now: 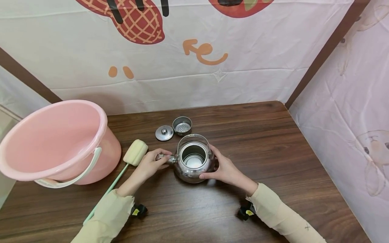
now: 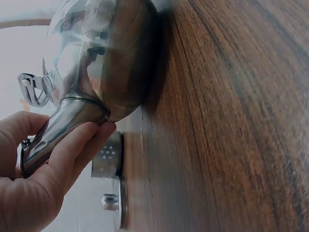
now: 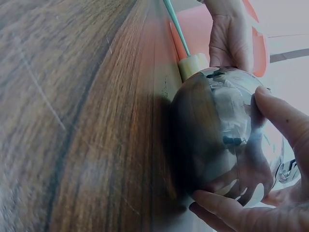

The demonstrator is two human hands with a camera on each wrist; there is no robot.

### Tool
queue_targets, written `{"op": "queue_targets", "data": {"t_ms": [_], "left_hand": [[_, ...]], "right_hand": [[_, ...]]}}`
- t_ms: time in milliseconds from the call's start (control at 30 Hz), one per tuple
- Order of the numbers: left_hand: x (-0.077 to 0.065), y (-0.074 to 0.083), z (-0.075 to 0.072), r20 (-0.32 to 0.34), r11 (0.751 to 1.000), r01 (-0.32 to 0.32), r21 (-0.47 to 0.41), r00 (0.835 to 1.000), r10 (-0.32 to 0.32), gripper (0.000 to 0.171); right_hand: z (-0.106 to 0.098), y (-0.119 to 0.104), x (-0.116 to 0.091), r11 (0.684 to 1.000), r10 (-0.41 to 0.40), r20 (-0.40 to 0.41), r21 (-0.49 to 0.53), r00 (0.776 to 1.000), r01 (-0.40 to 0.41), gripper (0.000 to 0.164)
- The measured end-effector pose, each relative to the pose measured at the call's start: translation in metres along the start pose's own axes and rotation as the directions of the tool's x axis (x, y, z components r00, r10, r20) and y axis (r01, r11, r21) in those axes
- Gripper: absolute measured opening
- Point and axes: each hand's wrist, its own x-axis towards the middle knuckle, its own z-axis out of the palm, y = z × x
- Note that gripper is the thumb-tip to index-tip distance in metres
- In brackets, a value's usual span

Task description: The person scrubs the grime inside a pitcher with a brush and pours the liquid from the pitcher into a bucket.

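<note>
A shiny steel teapot (image 1: 189, 174) stands upright on the wooden table (image 1: 273, 162), its round mouth uncovered and its wire handle raised. My left hand (image 1: 152, 162) pinches the spout, thumb on one side and fingers along the other; the left wrist view shows the spout (image 2: 67, 123) between them. Round the right side of the body, my right hand (image 1: 226, 169) grips with its thumb near the front and its fingers behind. Just beyond the teapot are a perforated steel strainer (image 1: 182, 127) and a small knobbed lid (image 1: 164, 133), side by side.
A large pink bucket (image 1: 111, 148) with a white handle fills the left side. Between it and my left hand lies a sponge brush (image 1: 135, 152) with a long green stick, partly under my left forearm. A printed cloth (image 1: 170, 87) hangs behind the table.
</note>
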Motion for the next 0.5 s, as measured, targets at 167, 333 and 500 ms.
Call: {"op": "queue_targets", "data": {"t_ms": [167,333,500], "left_hand": [[-0.002,0.000,-0.001,0.000,1.000,0.005,-0.004,1.000,-0.005,0.023],[-0.004,0.002,-0.002,0.000,1.000,-0.003,0.003,1.000,0.003,0.023],[-0.003,0.014,-0.008,-0.015,0.999,-0.034,0.038,0.999,0.034,0.022]], "right_hand": [[0.001,0.000,0.001,1.000,0.000,-0.003,-0.004,1.000,0.000,0.100],[0.001,0.000,0.001,1.000,-0.006,0.002,-0.003,1.000,0.006,0.101],[-0.004,-0.006,0.003,1.000,-0.021,-0.007,0.020,1.000,0.021,0.101]]}}
